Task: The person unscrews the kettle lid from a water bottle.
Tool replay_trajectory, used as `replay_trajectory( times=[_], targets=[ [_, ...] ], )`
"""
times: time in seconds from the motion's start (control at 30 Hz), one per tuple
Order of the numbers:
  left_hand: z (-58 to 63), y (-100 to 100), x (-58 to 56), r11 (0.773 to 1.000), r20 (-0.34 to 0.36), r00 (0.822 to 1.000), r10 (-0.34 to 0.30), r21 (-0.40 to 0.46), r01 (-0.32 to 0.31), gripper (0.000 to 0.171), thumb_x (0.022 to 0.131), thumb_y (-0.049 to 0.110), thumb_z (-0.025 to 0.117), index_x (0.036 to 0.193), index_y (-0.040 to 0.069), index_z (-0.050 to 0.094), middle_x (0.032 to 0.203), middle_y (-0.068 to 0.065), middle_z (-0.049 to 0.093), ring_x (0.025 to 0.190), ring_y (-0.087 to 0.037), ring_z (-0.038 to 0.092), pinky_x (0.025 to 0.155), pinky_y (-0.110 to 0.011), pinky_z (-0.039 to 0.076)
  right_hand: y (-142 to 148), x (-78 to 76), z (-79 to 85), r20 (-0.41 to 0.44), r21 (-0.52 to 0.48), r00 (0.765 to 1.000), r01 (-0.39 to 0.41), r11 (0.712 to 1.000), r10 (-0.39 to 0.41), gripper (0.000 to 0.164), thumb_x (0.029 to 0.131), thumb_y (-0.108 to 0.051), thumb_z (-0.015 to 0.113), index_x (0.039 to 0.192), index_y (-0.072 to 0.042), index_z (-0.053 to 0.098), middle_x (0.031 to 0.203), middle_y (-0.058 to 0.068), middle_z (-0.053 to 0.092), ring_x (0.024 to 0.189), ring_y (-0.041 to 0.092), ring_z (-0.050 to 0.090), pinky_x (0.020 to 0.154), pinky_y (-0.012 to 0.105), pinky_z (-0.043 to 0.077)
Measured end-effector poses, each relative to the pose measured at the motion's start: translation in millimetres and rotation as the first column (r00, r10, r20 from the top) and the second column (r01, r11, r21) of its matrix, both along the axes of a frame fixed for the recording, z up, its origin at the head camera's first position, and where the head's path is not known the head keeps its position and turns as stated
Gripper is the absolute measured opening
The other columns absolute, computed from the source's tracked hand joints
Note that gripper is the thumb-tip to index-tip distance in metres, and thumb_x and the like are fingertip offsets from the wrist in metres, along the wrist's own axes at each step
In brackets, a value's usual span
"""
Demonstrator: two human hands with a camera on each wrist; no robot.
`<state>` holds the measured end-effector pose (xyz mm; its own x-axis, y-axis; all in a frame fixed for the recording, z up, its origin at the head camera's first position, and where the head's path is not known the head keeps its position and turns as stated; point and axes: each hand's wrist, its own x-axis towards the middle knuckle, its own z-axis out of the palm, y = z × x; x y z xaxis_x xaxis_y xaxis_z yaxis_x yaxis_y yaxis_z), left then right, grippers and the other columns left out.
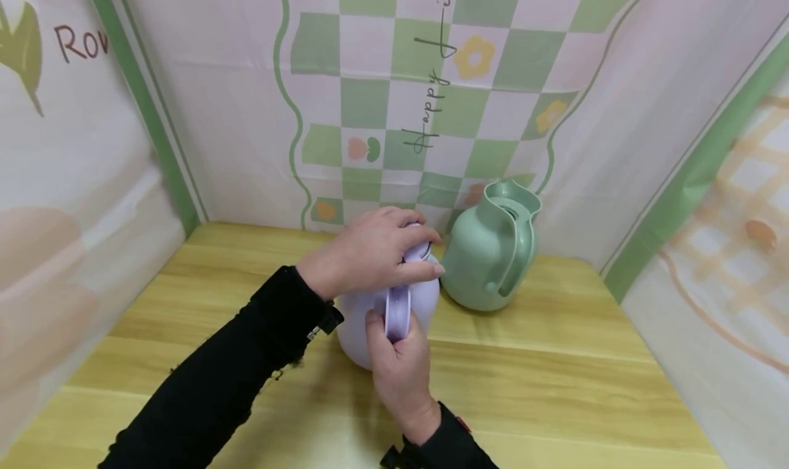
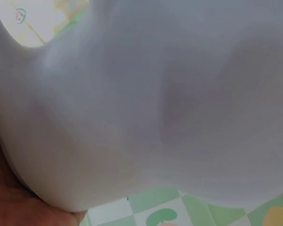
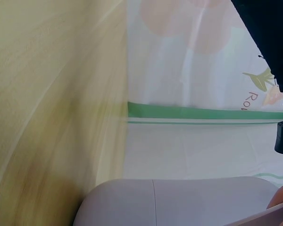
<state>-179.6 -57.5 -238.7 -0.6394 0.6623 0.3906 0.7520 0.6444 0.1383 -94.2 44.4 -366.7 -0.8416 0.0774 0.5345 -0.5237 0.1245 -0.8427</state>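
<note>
A lavender thermos jug (image 1: pixel 356 332) stands upright on the table, its handle (image 1: pixel 398 311) facing me. My right hand (image 1: pixel 403 376) grips that handle, thumb along its left side. Over the jug's top, my left hand (image 1: pixel 376 253) holds the lid (image 1: pixel 417 251) between thumb and fingers, hiding much of it. The jug's pale, rounded body (image 2: pixel 132 103) fills most of the left wrist view, with part of the left hand (image 2: pixel 28 207) at the lower left. Low in the right wrist view lies the jug's smooth side (image 3: pixel 193 202), marked by a thin seam.
Just right of the lavender jug, a green thermos jug (image 1: pixel 477 263) stands on the wooden table (image 1: pixel 555 373), its handle turned toward the front right. Patterned cloth (image 1: pixel 234 113) hangs at the back and along both sides of the tabletop.
</note>
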Motion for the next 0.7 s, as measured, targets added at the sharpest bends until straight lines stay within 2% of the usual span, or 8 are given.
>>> replay_trajectory(
  times=[0.13, 0.23, 0.3, 0.4, 0.57, 0.7],
  targets=[
    [-0.2, 1.6, 4.3, 0.998, 0.017, 0.998, 0.059, 0.004, -0.059, 0.058, 0.089, 0.069, 0.044, 0.123, 0.028, 0.067, 0.129, 0.001, 0.059, 0.121, -0.017, 0.049, 0.102, -0.037, 0.038, 0.3, 0.2, 0.0, -0.009, -0.002, 1.0, -0.007, 1.0, 0.007, 0.014, 0.096, -0.019, 0.059, 0.088, -0.01, 0.054, 0.07, -0.001, 0.041, 0.062, 0.016, 0.045, 0.053, 0.031, 0.039],
    [0.0, 0.7, 5.1, 0.998, 0.028, 0.997, 0.068, 0.002, -0.068, 0.062, 0.089, 0.072, 0.043, 0.126, 0.028, 0.065, 0.134, -0.002, 0.057, 0.126, -0.021, 0.047, 0.105, -0.041, 0.037, 0.3, 0.4, 0.9, -0.005, -0.008, 1.0, -0.014, 1.0, 0.014, 0.014, 0.096, -0.019, 0.059, 0.089, -0.009, 0.054, 0.071, 0.0, 0.041, 0.062, 0.016, 0.045, 0.054, 0.031, 0.039],
    [0.8, -1.5, 3.5, 0.999, 0.035, 0.998, 0.046, -0.008, -0.046, 0.064, 0.089, 0.072, 0.042, 0.129, 0.027, 0.064, 0.139, -0.005, 0.055, 0.13, -0.022, 0.045, 0.107, -0.042, 0.036, 0.6, 0.4, 1.4, -0.001, -0.008, 1.0, -0.025, 1.0, 0.025, 0.013, 0.096, -0.019, 0.059, 0.089, -0.009, 0.054, 0.07, -0.001, 0.041, 0.062, 0.015, 0.044, 0.054, 0.031, 0.039],
    [3.0, -7.2, -0.4, 0.999, 0.048, 0.999, -0.018, -0.029, 0.02, 0.068, 0.088, 0.073, 0.044, 0.134, 0.026, 0.061, 0.143, -0.009, 0.052, 0.133, -0.022, 0.042, 0.109, -0.041, 0.035, 0.9, 0.5, 1.8, 0.002, -0.006, 0.999, -0.038, 0.999, 0.038, 0.015, 0.096, -0.018, 0.059, 0.086, -0.009, 0.054, 0.068, -0.001, 0.04, 0.062, 0.015, 0.044, 0.054, 0.031, 0.039],
    [5.6, -14.6, -9.0, 0.991, 0.061, 0.991, -0.121, -0.055, 0.124, 0.068, 0.089, 0.072, 0.045, 0.139, 0.027, 0.057, 0.148, -0.007, 0.047, 0.136, -0.017, 0.039, 0.109, -0.036, 0.036, 1.0, 1.2, 2.8, 0.003, -0.003, 0.999, -0.039, 0.999, 0.039, 0.023, 0.096, -0.018, 0.06, 0.077, -0.01, 0.048, 0.064, -0.003, 0.036, 0.058, 0.014, 0.042, 0.052, 0.03, 0.038],
    [3.4, -15.7, -12.9, 0.989, 0.056, 0.989, -0.136, -0.054, 0.139, 0.068, 0.09, 0.072, 0.04, 0.14, 0.03, 0.056, 0.15, -0.006, 0.045, 0.137, -0.016, 0.037, 0.11, -0.037, 0.034, 0.6, 0.6, 3.4, 0.0, -0.005, 0.999, -0.045, 0.999, 0.045, 0.021, 0.095, -0.017, 0.06, 0.079, -0.01, 0.049, 0.067, -0.002, 0.04, 0.061, 0.015, 0.045, 0.054, 0.031, 0.04]
  ],
)
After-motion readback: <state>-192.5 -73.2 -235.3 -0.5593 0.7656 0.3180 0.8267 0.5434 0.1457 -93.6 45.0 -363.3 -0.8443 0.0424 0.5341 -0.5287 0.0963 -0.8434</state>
